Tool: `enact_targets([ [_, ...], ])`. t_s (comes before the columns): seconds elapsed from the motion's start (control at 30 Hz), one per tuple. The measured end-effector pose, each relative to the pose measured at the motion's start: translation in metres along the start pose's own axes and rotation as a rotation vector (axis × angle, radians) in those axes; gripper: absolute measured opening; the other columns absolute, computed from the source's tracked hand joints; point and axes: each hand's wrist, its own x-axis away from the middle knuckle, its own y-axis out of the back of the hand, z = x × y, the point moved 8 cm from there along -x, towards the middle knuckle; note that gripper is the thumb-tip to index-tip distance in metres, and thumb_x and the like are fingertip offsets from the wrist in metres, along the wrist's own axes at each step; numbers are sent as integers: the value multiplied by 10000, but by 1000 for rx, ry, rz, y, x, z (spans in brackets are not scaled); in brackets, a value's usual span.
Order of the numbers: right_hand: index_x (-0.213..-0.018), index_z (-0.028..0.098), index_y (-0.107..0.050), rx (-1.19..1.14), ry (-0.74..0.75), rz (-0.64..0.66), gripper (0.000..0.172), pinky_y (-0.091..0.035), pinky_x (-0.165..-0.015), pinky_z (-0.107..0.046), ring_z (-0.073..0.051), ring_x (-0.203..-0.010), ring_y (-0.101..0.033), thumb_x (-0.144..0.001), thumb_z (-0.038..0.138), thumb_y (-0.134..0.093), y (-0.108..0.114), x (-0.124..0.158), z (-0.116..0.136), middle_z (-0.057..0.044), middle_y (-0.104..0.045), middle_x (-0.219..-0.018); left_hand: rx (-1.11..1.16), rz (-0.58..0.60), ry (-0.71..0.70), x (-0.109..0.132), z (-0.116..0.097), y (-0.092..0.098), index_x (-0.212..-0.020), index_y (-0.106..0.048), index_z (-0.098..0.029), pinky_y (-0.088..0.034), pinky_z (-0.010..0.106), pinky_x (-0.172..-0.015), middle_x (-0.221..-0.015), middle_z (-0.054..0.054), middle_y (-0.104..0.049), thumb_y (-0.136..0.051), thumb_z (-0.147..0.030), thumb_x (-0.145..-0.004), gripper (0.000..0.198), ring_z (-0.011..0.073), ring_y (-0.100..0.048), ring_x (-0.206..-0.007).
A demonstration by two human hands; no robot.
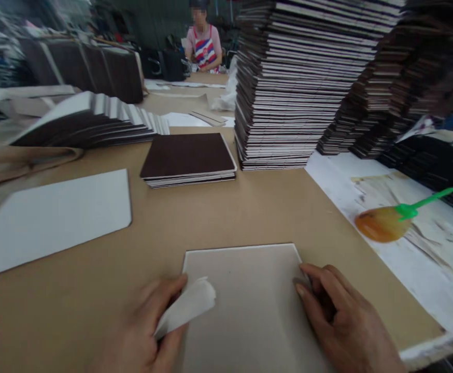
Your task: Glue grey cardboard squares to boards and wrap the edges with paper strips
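A pale grey flat board [245,311] with a thin white rim lies on the brown table in front of me, its near end cut off by the frame. My left hand [144,326], partly blurred, is closed on a folded white piece of cloth or paper [191,305]. Its fingertips also touch the board's left edge. On the other side, my right hand [339,316] pinches the board's right edge near the far corner, thumb below the index finger. Beyond the board sits a short stack of dark brown covers [189,155].
A white panel [63,212] lies at left, below a fanned row of boards [94,124]. A tall stack of boards [288,98] stands at the back right. An orange paste puddle [382,224] holds a green brush-like tool [424,202]. Another person [205,44] works far back.
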Motion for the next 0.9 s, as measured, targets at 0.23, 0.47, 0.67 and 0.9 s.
enact_targets([
  [0.23,-1087,278,-559,77,173,-62,350,-544,-529,-241,-162,-682,-658,-871,530,-448,-8,-1,-14,-16,-645,-885,104,157,95,-8,-20,7,-1169,-527,-241,-494,275,-856,-1057,37,-601,-444,-139,-793,398,171,-596,-970],
  [0.47,-1222,308,-539,143,268,15,362,-539,-557,-203,-130,-714,-648,-927,446,-382,-18,3,-4,-10,-595,-911,127,165,89,-5,-19,4,-1183,-519,-240,-481,287,-860,-1059,41,-557,-431,-103,-790,425,168,-579,-971],
  [0.67,-1125,285,-577,243,170,69,267,-480,-512,-245,-126,-640,-607,-932,304,-392,-12,0,15,-12,-565,-929,-112,254,-93,1,-39,-7,-1157,-542,-325,-499,301,-825,-1305,-22,-467,-395,29,-665,624,138,-625,-864],
  [0.9,-982,232,-589,348,156,158,225,-417,-582,-250,-148,-719,-587,-943,270,-371,2,3,39,-48,-552,-939,-496,324,-247,10,-76,-9,-1026,-595,-247,-493,332,-568,-1048,36,-603,-390,-25,-745,412,189,-632,-649],
])
